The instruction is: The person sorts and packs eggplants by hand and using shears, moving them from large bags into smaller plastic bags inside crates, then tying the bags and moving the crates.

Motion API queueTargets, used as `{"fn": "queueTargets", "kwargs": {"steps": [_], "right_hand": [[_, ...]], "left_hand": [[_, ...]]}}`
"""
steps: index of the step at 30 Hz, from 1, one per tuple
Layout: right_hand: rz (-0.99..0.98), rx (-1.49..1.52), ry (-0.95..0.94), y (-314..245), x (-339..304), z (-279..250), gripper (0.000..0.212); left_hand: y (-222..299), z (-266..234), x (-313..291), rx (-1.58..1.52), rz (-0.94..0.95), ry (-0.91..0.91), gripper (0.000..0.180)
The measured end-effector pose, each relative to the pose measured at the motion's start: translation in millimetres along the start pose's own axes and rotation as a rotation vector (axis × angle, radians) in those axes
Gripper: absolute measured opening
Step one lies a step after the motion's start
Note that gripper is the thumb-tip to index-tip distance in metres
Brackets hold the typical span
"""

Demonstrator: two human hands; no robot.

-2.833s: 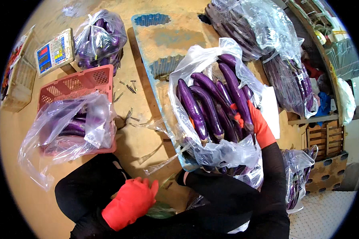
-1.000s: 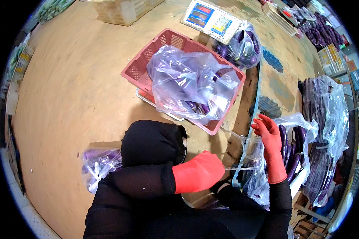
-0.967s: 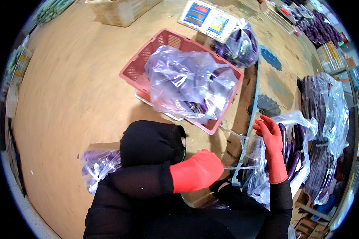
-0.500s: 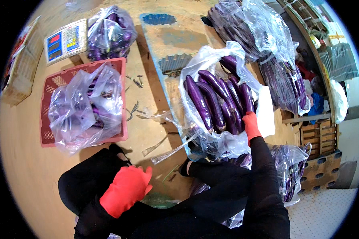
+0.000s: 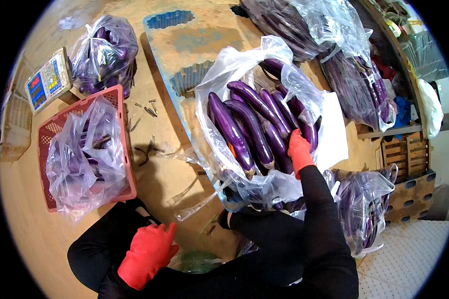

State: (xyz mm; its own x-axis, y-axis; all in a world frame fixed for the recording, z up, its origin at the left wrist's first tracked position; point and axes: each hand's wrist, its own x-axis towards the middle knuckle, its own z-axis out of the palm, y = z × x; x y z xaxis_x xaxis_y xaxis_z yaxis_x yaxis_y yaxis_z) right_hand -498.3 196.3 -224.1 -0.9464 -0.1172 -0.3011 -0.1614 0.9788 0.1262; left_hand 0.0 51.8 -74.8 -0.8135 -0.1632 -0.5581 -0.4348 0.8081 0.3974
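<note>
Glossy purple eggplants [image 5: 254,130] lie side by side in an opened clear plastic bag [image 5: 208,74], its mouth spread wide. My right hand [image 5: 300,153], in a red glove, reaches into the near right side of the bag. Its fingers close on an eggplant there, with the fingertips partly hidden among the others. My left hand [image 5: 148,253], also red-gloved, hovers over my left leg with its fingers loosely apart, holding nothing. Left of the bag, a red plastic crate [image 5: 127,149] holds a clear bag [image 5: 65,182] with eggplants in it.
Behind the crate stand a digital scale [image 5: 49,82] and a tied bag of eggplants [image 5: 105,55]. The opened bag rests on a blue-edged board [image 5: 197,42] with scalloped cutouts. More bagged eggplants [image 5: 356,94] lie at right. Cut stems [image 5: 147,152] litter the floor.
The view has swung, shifting the crate, scale and bag leftward. My right hand has moved slightly leftward among the eggplants. My left hand still holds nothing.
</note>
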Motion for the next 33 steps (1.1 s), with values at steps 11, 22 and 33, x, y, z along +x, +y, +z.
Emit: {"fn": "queueTargets", "kwargs": {"steps": [11, 22, 33], "right_hand": [[-0.475, -0.389, 0.015, 2, 3, -12, 0.063], [-0.553, 0.149, 0.651, 8, 86, -50, 0.021], [-0.443, 0.256, 0.339, 28, 60, -111, 0.034]], "left_hand": [[3, 9, 6, 0.048, 0.003, -0.052, 0.050], [8, 8, 13, 0.021, 0.044, 0.041, 0.051], [-1, 16, 8, 0.020, 0.085, 0.128, 0.054]]}}
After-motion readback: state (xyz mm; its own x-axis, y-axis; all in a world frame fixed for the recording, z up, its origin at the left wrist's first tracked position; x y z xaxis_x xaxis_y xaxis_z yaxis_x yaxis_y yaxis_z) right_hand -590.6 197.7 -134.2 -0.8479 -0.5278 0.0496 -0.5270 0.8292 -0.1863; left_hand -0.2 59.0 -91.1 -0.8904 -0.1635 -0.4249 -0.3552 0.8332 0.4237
